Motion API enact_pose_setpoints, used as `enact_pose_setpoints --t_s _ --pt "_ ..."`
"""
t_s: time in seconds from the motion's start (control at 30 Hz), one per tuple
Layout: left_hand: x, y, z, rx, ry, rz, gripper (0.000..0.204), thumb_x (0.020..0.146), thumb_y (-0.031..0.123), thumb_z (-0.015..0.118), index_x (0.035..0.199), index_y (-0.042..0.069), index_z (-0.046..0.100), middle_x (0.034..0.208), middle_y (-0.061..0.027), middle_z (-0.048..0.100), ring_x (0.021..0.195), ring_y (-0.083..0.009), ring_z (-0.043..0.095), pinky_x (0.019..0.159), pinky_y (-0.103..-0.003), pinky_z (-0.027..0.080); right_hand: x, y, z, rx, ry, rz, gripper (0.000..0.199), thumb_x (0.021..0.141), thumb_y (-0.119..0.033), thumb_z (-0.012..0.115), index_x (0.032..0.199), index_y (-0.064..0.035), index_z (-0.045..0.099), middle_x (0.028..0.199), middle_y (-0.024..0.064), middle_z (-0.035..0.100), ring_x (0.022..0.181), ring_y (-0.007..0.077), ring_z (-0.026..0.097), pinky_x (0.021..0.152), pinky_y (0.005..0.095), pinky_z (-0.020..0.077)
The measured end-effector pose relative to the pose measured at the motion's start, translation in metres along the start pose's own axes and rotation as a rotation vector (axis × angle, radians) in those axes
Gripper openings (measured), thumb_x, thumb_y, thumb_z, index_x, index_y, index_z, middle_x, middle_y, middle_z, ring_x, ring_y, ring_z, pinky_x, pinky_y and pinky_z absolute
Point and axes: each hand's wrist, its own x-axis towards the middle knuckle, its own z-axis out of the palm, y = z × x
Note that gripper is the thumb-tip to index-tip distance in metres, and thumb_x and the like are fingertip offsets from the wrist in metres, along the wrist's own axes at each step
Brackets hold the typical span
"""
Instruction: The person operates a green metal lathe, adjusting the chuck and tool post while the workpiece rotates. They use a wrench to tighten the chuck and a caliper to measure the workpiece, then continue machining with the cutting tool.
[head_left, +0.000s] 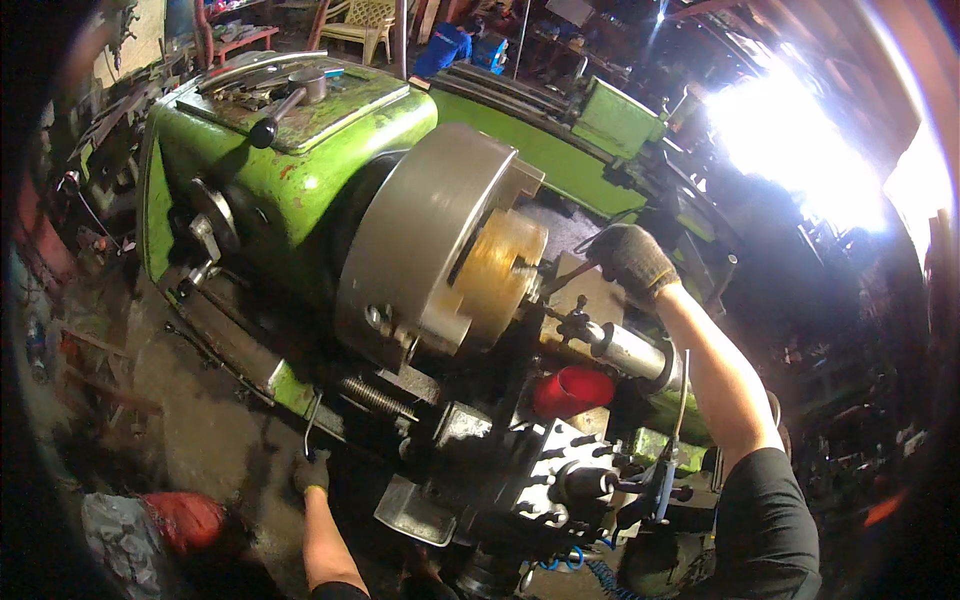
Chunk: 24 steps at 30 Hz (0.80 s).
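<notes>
Green cast iron fills the view: a lathe (300, 170) runs from the upper left across a dim, cluttered workshop, with a second green machine (610, 120) behind it and white glare pouring in at the upper right. A stained concrete floor (190, 420) lies below the bed. The grey chuck (420, 240) grips a brass-coloured workpiece (500, 270), blurred as if spinning. Just right of it sits the tailstock (630, 350) with its bright steel barrel, and below that the toolpost (560, 470), studded with bolts, blocks the view of the carriage. A red cup (572, 390) stands between the two. A black-knobbed lever (275, 115) lies on top of the headstock. A plastic chair (362, 22) stands far back. The right hand (632, 260), gloved, is clenched around a thin rod (572, 276) that reaches toward the workpiece. The left hand (312, 472), also gloved, grasps a thin lever (310, 425) under the bed, near the leadscrew (375, 395)
</notes>
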Motion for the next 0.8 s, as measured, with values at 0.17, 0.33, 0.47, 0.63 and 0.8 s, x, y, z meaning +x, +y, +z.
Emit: enact_pose_setpoints --t_s 0.17,0.33,0.47,0.63,0.8 --pt "0.056 -0.021 0.007 -0.583 -0.375 -0.302 0.042 0.099 0.054 0.073 0.113 0.015 0.079 0.077 -0.0047 0.06 0.072 -0.022 0.062 0.067 -0.044 0.053 -0.001 -0.024 -0.013 0.136 -0.129 0.268 0.021 0.095 -0.024 0.068 0.098 -0.0103 0.083 0.105 0.0177 0.081 0.097 0.0416 0.078 0.085 0.0527 0.0631" --pt "0.042 0.04 -0.053 -0.75 -0.421 -0.213 0.052 0.097 0.073 0.071 0.097 0.021 0.067 0.072 0.0025 0.058 0.057 -0.0151 0.056 0.052 -0.036 0.05 -0.009 -0.012 -0.001 0.352 -0.164 0.178 0.025 0.094 -0.024 0.068 0.107 -0.0123 0.086 0.106 0.0169 0.082 0.102 0.0403 0.078 0.088 0.0503 0.0623" --pt "0.025 0.098 -0.106 -1.038 -0.491 -0.221 0.06 0.092 0.08 0.072 0.101 0.02 0.068 0.074 0.0028 0.063 0.06 -0.0155 0.061 0.055 -0.037 0.054 0.003 -0.013 0.014 0.529 -0.193 0.188 0.026 0.092 -0.022 0.07 0.11 -0.0117 0.086 0.104 0.0156 0.082 0.095 0.037 0.079 0.084 0.048 0.063" --pt "0.003 0.116 -0.134 -0.988 -0.497 -0.179 0.066 0.086 0.085 0.072 0.096 0.02 0.068 0.074 0.0009 0.065 0.064 -0.018 0.064 0.062 -0.04 0.058 0.026 -0.008 0.034 0.559 -0.512 0.272 0.028 0.095 -0.02 0.071 0.118 -0.0123 0.085 0.094 0.0111 0.081 0.072 0.0241 0.076 0.064 0.0405 0.062" --pt "0.006 0.11 -0.13 -0.958 -0.471 -0.166 0.068 0.084 0.086 0.073 0.095 0.019 0.068 0.078 -0.0007 0.066 0.07 -0.0199 0.065 0.069 -0.044 0.059 0.045 -0.006 0.042 0.576 -0.631 0.248 0.027 0.094 -0.025 0.073 0.116 -0.0177 0.088 0.088 0.0083 0.081 0.069 0.0219 0.075 0.063 0.0374 0.0608"
